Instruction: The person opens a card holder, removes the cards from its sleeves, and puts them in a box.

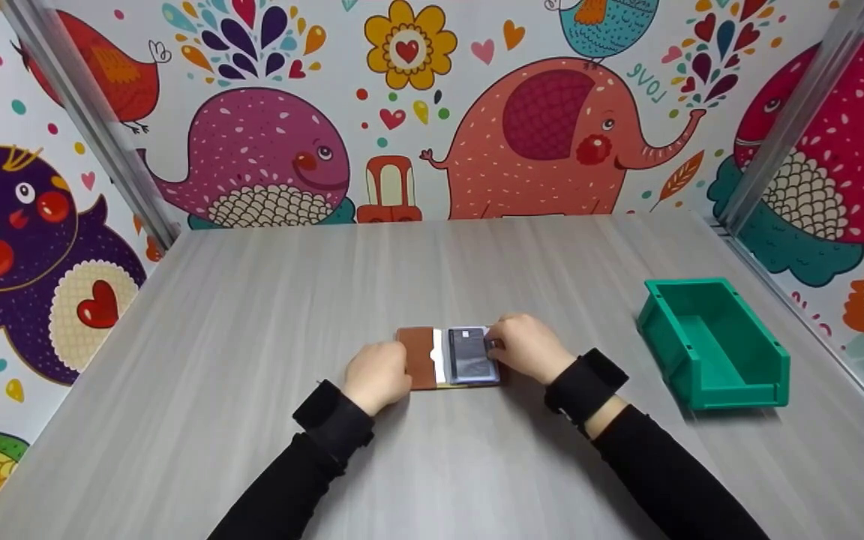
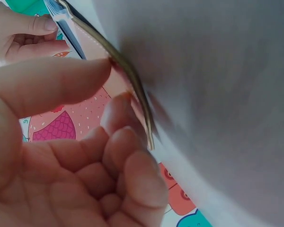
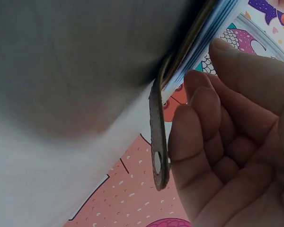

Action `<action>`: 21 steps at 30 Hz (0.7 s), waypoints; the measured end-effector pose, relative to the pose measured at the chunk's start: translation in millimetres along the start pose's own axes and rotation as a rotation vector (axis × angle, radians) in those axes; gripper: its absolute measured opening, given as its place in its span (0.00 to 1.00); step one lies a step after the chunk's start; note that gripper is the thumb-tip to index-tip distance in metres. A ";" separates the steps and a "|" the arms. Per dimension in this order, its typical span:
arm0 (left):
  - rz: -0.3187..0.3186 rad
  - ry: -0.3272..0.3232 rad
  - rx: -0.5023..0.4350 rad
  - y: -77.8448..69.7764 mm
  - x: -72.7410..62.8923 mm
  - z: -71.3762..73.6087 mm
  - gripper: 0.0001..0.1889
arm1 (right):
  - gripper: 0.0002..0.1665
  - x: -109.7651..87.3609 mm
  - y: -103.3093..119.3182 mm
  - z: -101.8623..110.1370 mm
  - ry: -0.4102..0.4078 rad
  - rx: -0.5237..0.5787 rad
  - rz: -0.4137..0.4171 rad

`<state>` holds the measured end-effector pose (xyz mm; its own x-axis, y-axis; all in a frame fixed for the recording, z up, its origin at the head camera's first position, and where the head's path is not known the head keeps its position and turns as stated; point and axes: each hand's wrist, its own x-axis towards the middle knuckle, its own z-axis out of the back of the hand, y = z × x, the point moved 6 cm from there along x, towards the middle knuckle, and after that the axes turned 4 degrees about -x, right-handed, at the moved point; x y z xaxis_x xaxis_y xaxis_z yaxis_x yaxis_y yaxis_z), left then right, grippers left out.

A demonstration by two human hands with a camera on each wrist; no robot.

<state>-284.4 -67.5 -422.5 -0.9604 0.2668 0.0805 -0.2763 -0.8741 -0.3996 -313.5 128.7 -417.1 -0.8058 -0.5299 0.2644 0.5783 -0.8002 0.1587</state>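
A brown card holder (image 1: 421, 358) lies opened out on the table, its inside facing up. Clear sleeves with a dark card (image 1: 469, 356) fill its right half; a white edge shows by the fold. My left hand (image 1: 378, 375) holds the left cover at its outer edge, thumb on the inner face in the left wrist view. At the right edge of the sleeves, my right hand (image 1: 529, 346) has its thumb and curled fingers on the stack. In the right wrist view a strap (image 3: 158, 137) with a metal snap sticks out beside these fingers.
A green open-topped bin (image 1: 717, 352) stands on the table (image 1: 267, 300) to the right of my right hand. Panels printed with cartoon animals (image 1: 274, 150) rise along the back and both sides, with metal posts (image 1: 94, 120) at the corners.
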 end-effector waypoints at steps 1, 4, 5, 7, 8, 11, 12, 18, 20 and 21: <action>0.000 0.000 0.000 0.2 0.1 -0.2 0.13 | 0.08 0.1 0.0 -0.2 0.004 0.000 0.002; -0.002 -0.002 0.001 0.3 0.1 -0.4 0.14 | 0.07 0.2 0.3 0.0 0.013 0.000 0.007; -0.001 -0.002 0.002 0.5 0.2 -0.6 0.14 | 0.07 0.3 0.5 0.1 0.015 0.000 0.009; -0.001 -0.003 0.003 0.6 -0.1 -0.6 0.14 | 0.07 0.1 0.6 0.0 0.020 0.002 0.007; -0.003 -0.004 0.003 0.7 0.0 -0.6 0.14 | 0.07 0.0 0.6 0.0 0.021 0.003 0.006; -0.007 -0.003 0.001 1.4 0.2 -1.0 0.13 | 0.07 -0.1 0.7 -0.4 0.025 0.008 0.003; -0.010 -0.004 0.000 1.4 0.2 -1.0 0.13 | 0.07 -0.2 0.8 -0.4 0.027 0.009 0.001; -0.008 -0.003 -0.013 2.7 1.2 -2.0 0.14 | 0.05 -0.3 1.4 -0.5 0.042 0.014 -0.004; -0.004 -0.002 -0.016 3.1 1.6 -2.2 0.15 | 0.05 -0.3 1.3 -0.7 0.042 0.015 -0.007; -0.003 0.000 -0.015 3.2 1.8 -2.4 0.15 | 0.05 -0.3 1.2 -0.7 0.042 0.015 -0.008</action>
<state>-286.9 -68.9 -425.8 -0.9595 0.2697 0.0820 -0.2790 -0.8670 -0.4129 -312.6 127.8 -417.7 -0.8151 -0.5346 0.2233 0.5731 -0.8005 0.1754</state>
